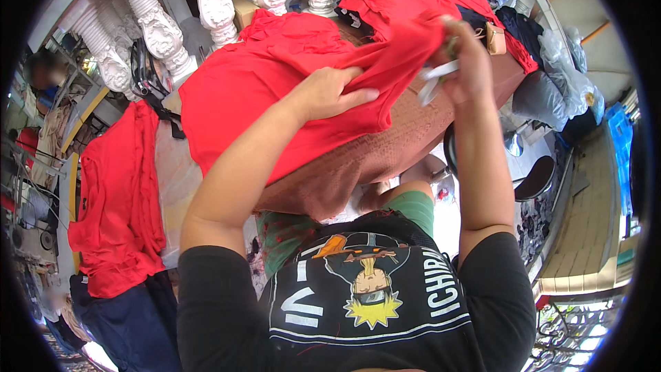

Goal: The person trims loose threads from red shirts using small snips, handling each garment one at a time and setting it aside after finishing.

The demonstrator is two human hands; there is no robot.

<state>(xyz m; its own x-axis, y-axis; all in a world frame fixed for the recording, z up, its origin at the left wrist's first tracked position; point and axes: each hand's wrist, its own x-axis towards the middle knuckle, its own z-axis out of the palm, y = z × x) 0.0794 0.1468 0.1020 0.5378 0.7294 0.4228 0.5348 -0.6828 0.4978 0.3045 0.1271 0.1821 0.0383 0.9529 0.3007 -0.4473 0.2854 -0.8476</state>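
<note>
A large red garment [241,110] is spread over the brown-covered table in front of me. My left hand [330,95] is closed on a fold of it, fingertips tucked behind the cloth and thumb lying on top. Farther right, my right hand [471,62] is raised and partly blurred. It pinches the garment's lifted end, so the cloth stretches up between both hands. A small white object [435,81], smeared by motion, sticks out beside the right palm; its kind cannot be made out.
More red garments [427,0] pile up at the far right, beside a small tan case [495,39] and grey plastic bags [551,93]. Red clothes [120,200] and dark cloth [131,320] lie at left. White balusters [210,0] line the far edge. A brown cloth [330,179] drapes the table.
</note>
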